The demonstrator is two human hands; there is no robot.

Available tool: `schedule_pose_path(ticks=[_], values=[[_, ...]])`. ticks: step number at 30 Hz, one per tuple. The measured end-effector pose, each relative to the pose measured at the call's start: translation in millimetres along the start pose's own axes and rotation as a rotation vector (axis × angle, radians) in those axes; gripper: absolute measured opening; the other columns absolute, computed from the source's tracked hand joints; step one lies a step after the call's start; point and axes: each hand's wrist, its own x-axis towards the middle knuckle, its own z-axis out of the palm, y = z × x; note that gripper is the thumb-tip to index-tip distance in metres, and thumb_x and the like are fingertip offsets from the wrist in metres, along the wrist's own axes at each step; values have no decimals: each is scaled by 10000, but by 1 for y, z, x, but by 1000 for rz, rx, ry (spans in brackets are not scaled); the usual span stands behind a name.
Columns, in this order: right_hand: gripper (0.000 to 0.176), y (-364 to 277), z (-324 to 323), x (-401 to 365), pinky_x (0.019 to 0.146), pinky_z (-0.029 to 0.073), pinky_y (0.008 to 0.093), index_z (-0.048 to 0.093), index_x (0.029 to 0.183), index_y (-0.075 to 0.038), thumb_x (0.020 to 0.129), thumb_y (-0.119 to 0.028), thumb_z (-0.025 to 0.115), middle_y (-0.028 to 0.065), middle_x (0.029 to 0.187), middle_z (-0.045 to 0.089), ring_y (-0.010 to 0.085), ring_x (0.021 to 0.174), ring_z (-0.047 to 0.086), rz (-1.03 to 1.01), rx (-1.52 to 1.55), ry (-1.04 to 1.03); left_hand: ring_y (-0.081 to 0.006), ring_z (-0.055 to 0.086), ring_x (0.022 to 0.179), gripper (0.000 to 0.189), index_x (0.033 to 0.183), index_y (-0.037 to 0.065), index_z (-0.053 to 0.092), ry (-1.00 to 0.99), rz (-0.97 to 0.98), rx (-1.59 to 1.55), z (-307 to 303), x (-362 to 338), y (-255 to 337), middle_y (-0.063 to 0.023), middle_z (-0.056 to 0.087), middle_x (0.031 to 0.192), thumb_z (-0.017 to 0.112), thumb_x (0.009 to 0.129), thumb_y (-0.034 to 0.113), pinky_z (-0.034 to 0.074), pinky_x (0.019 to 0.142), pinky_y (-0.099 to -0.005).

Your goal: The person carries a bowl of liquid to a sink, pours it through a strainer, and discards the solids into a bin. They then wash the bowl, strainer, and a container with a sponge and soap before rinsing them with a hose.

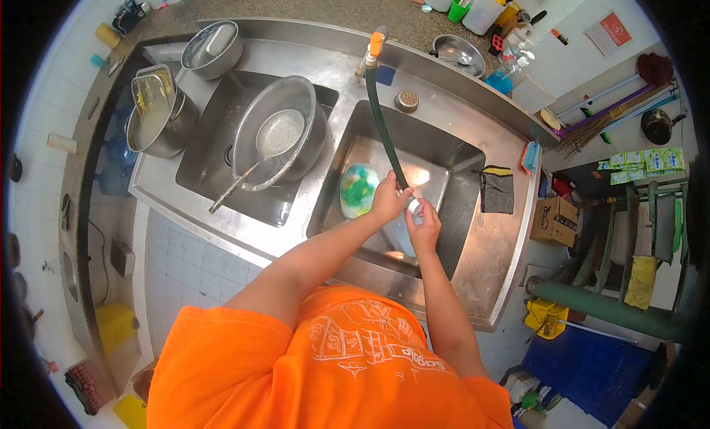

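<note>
From my remote feed: left hand (390, 198) closed round the lower end of the green hose (383, 129), which hangs into the sink basin (458, 207). Right hand (424, 228) grips the white neck of a translucent container (399, 242), inside the basin, near the hose end. I note a bowl (358, 191) at the basin's left side and a grey pouch (498, 190) just right of the basin.

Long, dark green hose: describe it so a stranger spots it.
Find the two-basin steel sink and its orange-handled tap. From there, the long, dark green hose runs down over the right basin to the left hand. Unlike the squat, round metal piece beside it, it is thin.
</note>
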Motion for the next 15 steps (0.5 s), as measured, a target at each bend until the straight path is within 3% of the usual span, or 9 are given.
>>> schedule_pose_path(ticks=[9,11,15], values=[[406,-3,-1,0,726,548,405,631,1108,-25,735,-70,784,161,984,674,306,799,658,57,-9,24,-337,715,802,377,1023,2,508,-22,-10,10,5,2,-11,-196,700,873,774,846,204,550,688,-412],[399,-1,1,1,683,542,360,651,1085,-42,718,-57,806,115,886,662,227,701,634,-1,-4,107,-333,716,794,377,1023,4,507,-12,0,14,4,1,-11,-192,698,865,774,846,202,550,683,-409],[394,6,2,0,693,551,361,655,1081,-43,718,-55,810,133,936,684,241,728,671,-47,-20,99,-335,717,800,375,1023,5,505,-20,-19,20,-2,1,-3,-190,699,861,772,848,201,551,686,-412]])
